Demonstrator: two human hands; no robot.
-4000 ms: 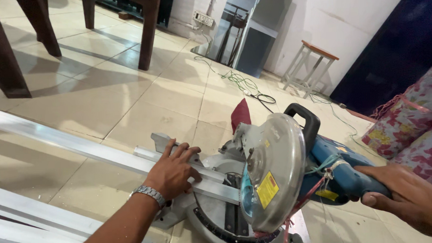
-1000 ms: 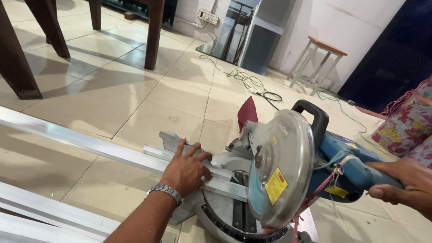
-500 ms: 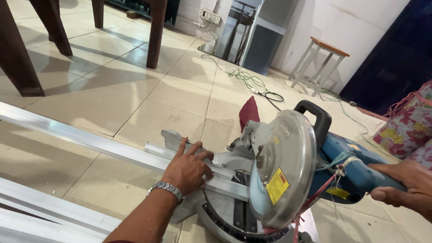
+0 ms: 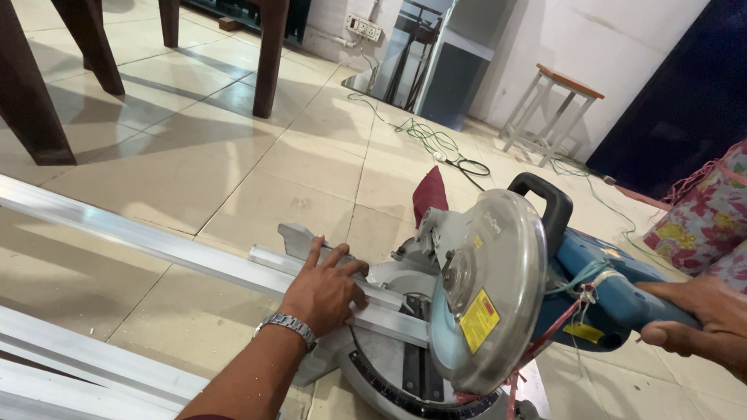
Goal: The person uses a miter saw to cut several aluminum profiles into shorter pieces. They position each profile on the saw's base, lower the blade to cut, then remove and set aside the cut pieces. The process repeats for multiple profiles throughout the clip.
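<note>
Two hands are set for a cut not yet made: the left hand [image 4: 327,289] presses flat, fingers spread, on the aluminium rail [image 4: 140,237] against the fence, while the right hand [image 4: 727,333] grips the raised mitre saw [image 4: 487,302] handle.

A mitre saw [image 4: 470,315] stands on the floor [image 4: 178,168]. A long metal rail [image 4: 140,241] lies across its base from the left, under the left hand [image 4: 326,288]. The right hand [image 4: 719,333] sits on the saw's handle at right. More rails [image 4: 53,375] lie nearer, at left. A stool [image 4: 554,110] stands behind, well apart.
</note>
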